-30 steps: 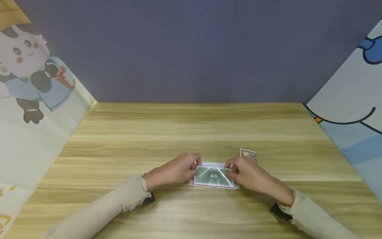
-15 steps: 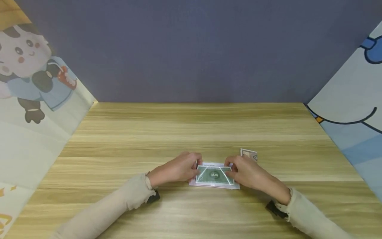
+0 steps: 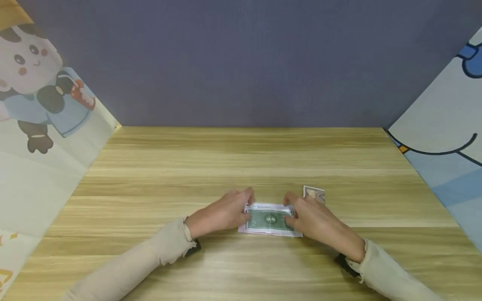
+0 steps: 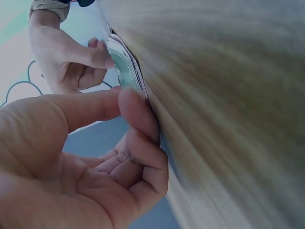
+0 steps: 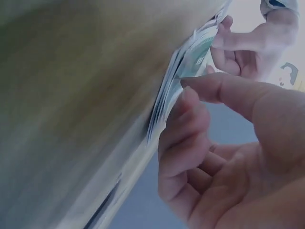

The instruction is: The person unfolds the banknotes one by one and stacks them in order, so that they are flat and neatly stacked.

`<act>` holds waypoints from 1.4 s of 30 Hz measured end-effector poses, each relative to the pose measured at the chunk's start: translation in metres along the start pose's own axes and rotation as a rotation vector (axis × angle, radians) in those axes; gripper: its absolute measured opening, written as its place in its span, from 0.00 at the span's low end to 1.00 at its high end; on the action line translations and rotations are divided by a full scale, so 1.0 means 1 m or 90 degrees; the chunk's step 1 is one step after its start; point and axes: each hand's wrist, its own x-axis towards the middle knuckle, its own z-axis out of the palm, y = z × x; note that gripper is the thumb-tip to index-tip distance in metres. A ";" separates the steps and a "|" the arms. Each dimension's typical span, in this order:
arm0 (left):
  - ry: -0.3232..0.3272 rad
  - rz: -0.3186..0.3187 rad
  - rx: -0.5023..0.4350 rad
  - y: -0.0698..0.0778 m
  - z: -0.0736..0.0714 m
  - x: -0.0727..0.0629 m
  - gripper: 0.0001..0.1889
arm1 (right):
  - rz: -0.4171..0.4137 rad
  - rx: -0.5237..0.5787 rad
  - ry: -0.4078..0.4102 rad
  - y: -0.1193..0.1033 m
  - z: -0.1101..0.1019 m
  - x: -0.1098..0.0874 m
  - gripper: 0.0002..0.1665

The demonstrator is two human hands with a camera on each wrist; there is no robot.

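A green banknote (image 3: pixel 269 225) with a "2" on it lies face up, seemingly in a clear sleeve, on top of a thin stack of sleeved notes (image 3: pixel 242 228) with pale and pinkish edges. At its left end, my left hand (image 3: pixel 224 212) pinches the edge between thumb and curled fingers. My right hand (image 3: pixel 318 219) does the same at the right end, thumb on the green face, fingers at the far edge. From the right wrist view the layered edges of the stack (image 5: pixel 164 93) show, slightly fanned. Fingertips hide both short ends of the note.
Just behind the right hand lies another small brownish note (image 3: pixel 316 193), partly covered by that hand. Around it all spreads the wood-grain table (image 3: pixel 180 167). A dark blue panel (image 3: pixel 241 62) stands at the back, with cartoon-printed walls on both sides.
The green note has settled flatter on the stack; the bright glare lines across it are gone and more of the pale far edge shows. Both hands stay at the ends, their fingers shifting slightly.
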 end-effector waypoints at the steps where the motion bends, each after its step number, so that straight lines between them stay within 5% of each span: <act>1: -0.002 0.003 0.001 0.000 0.000 -0.001 0.14 | -0.004 0.002 -0.001 0.001 -0.002 0.001 0.18; 9: -0.025 0.031 0.010 -0.002 -0.001 -0.002 0.08 | 0.034 0.012 0.015 0.025 -0.032 0.007 0.11; 16: -0.036 0.035 0.015 -0.003 0.002 -0.001 0.04 | 0.050 -0.034 0.035 0.059 -0.049 0.013 0.17; 28: -0.036 0.033 0.022 -0.004 0.002 0.000 0.02 | 0.036 0.013 -0.084 0.082 -0.050 0.017 0.33; 36: -0.034 0.037 0.018 -0.003 0.002 0.000 0.02 | -0.011 0.015 -0.066 0.084 -0.049 0.018 0.10; 42: -0.049 0.019 0.004 -0.003 -0.001 0.000 0.03 | -0.016 0.129 -0.118 0.080 -0.050 0.015 0.05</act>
